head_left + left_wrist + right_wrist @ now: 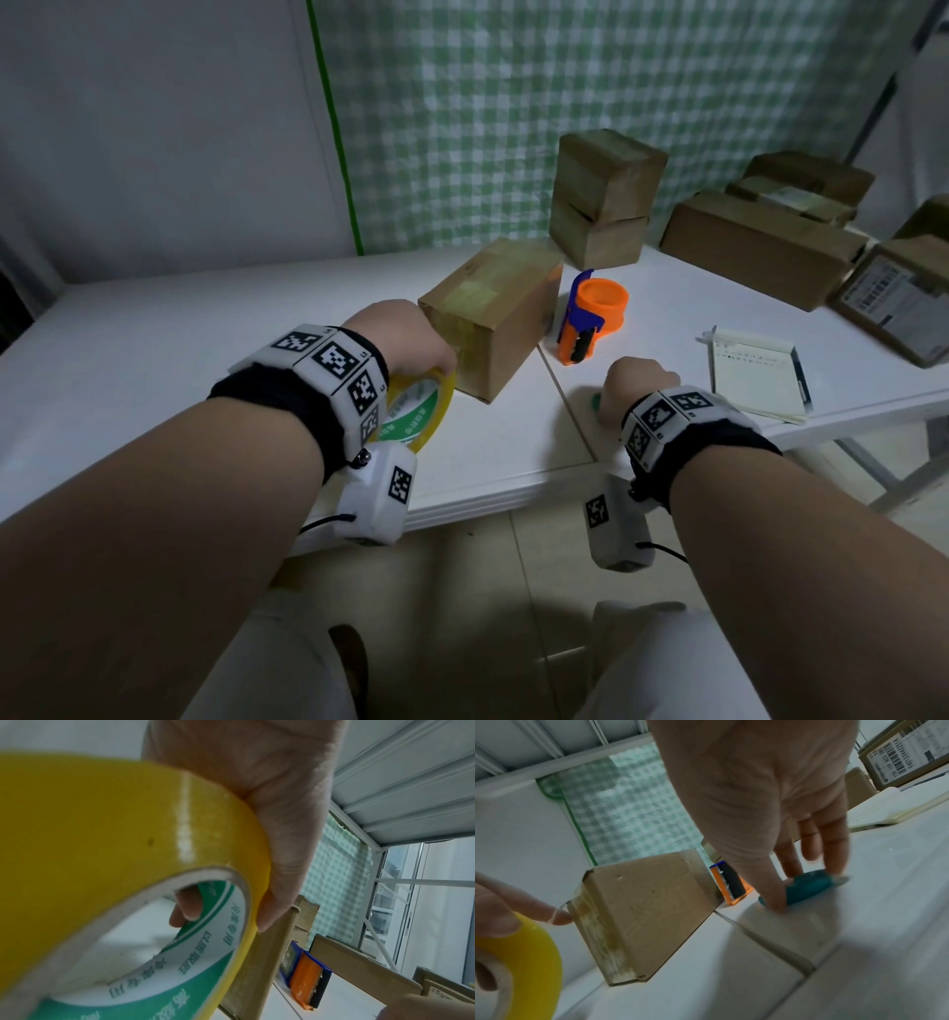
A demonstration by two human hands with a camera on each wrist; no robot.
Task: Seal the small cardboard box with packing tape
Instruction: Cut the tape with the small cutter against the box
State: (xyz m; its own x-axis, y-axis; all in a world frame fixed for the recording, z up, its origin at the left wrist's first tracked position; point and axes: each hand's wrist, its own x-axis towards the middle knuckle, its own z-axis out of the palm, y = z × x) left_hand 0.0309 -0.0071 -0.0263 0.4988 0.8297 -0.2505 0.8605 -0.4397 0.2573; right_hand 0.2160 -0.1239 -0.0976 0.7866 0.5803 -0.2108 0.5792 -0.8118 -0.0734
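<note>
The small cardboard box stands on the white table, old clear tape across its top. My left hand grips a yellow tape roll just left of the box's near end, thumb on the outside, a finger through the core. A clear strip runs from the tape roll to the near end face of the box. My right hand is lower right of the box, thumb and fingers pinching a small teal object lying on the table.
An orange and blue tape dispenser stands right of the box. Two stacked boxes are behind it, with more boxes and a labelled parcel at the right. A notepad lies near my right hand. A seam splits the tabletop.
</note>
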